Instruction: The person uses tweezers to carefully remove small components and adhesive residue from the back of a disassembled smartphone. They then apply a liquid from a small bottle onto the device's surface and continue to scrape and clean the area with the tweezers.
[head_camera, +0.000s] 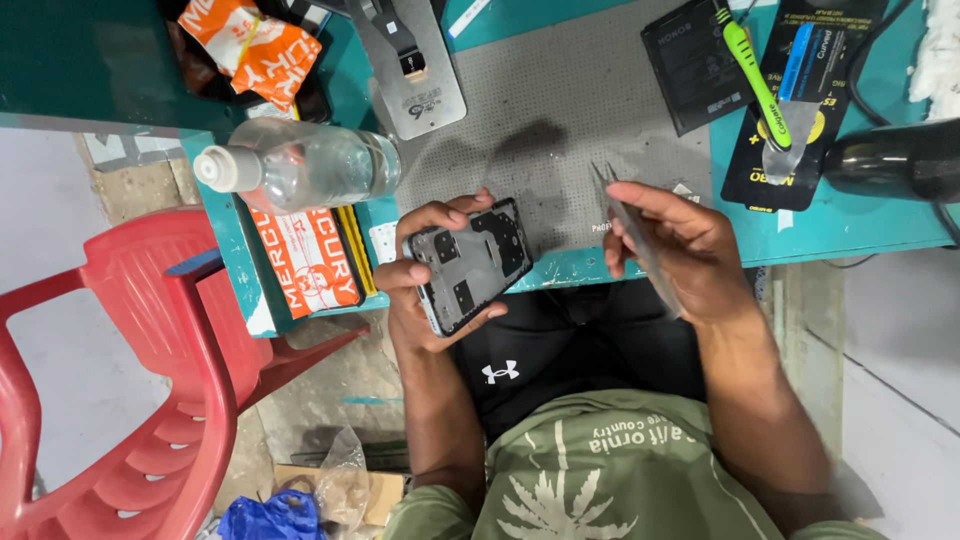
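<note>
The left hand (425, 275) clasps the opened phone (470, 265) by its edges, just below the grey mat (540, 110). The right hand (680, 250), beside the mat's lower edge, pinches thin tweezers (635, 235). The phone looks light, rigid and fragile, best held by its frame.

The person wears an olive-green short-sleeved T-shirt (600, 480) with a pale palm-tree print and pale lettering, over black shorts (560, 350) bearing a small white logo.
</note>
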